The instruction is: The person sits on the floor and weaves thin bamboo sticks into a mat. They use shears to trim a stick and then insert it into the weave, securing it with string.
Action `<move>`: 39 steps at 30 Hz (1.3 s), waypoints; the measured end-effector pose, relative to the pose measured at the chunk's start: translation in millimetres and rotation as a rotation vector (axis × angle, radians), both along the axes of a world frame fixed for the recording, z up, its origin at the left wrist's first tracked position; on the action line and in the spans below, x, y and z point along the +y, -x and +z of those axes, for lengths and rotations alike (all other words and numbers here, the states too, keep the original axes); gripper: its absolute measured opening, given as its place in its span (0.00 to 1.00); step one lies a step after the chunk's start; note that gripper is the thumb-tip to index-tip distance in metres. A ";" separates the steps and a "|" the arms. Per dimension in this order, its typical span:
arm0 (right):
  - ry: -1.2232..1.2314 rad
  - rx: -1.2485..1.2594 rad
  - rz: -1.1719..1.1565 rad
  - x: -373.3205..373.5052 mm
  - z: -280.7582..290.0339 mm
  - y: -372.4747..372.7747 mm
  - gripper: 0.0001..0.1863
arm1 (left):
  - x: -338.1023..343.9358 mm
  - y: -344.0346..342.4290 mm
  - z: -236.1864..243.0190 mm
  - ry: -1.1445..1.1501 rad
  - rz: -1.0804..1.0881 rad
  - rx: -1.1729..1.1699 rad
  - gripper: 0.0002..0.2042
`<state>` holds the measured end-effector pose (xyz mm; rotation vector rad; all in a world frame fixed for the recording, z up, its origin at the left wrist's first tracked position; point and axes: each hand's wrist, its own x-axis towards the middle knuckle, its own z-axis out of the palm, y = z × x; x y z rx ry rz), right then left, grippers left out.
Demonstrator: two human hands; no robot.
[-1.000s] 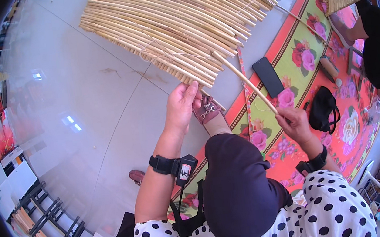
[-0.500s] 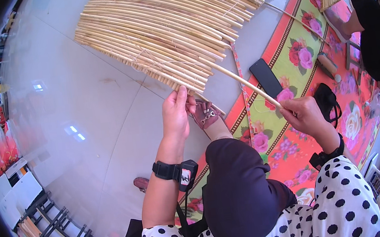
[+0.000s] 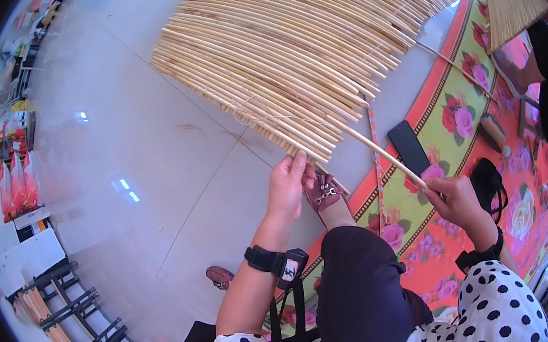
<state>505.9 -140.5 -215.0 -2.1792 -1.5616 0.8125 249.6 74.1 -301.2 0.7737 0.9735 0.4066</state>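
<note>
A mat of pale reed stalks (image 3: 274, 56), laid side by side and tied with thin string, stretches out in front of me. My left hand (image 3: 288, 186) pinches its near corner between thumb and fingers. A single reed stalk (image 3: 389, 158) juts from the mat's right edge toward me. Its near end is in my right hand (image 3: 454, 199), fingers wrapped round it. Loose loops of thin string (image 3: 255, 111) lie on the mat near its lower left edge. How far the stalk reaches among the others is hidden.
Beneath the mat's right side lies a flowered rug (image 3: 453, 110) with a black phone (image 3: 408, 147) on it. Also there are a wooden-handled tool (image 3: 494, 131) and a black bag (image 3: 487, 184). Another person sits at the right with a smaller reed mat (image 3: 517, 7). Folded stools (image 3: 77, 315) stand at the left.
The whole picture has shifted, so mat, rug and hands appear farther right and lower. Both hands keep their holds on the mat corner and the stalk.
</note>
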 end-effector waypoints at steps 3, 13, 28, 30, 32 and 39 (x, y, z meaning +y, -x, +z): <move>-0.027 -0.006 -0.010 -3.6 -6.5 -1.5 0.06 | -0.5 1.1 -2.5 0.007 0.001 0.006 0.14; -0.049 -0.066 -0.030 -4.1 -5.1 3.5 0.05 | 2.6 1.8 0.2 0.006 -0.039 0.019 0.14; 0.040 0.104 -0.073 -0.5 -1.4 -2.3 0.06 | 3.7 -1.0 8.4 0.009 -0.021 0.058 0.14; 0.050 0.095 -0.064 2.5 1.2 -2.0 0.06 | 5.0 -1.1 8.7 0.022 -0.021 0.052 0.14; 0.049 0.100 -0.069 3.0 2.2 -1.3 0.06 | 5.3 -2.1 9.5 0.026 -0.023 0.051 0.14; 0.016 0.142 -0.057 1.5 -5.1 -3.9 0.06 | 6.1 -1.8 10.2 0.020 -0.025 0.048 0.14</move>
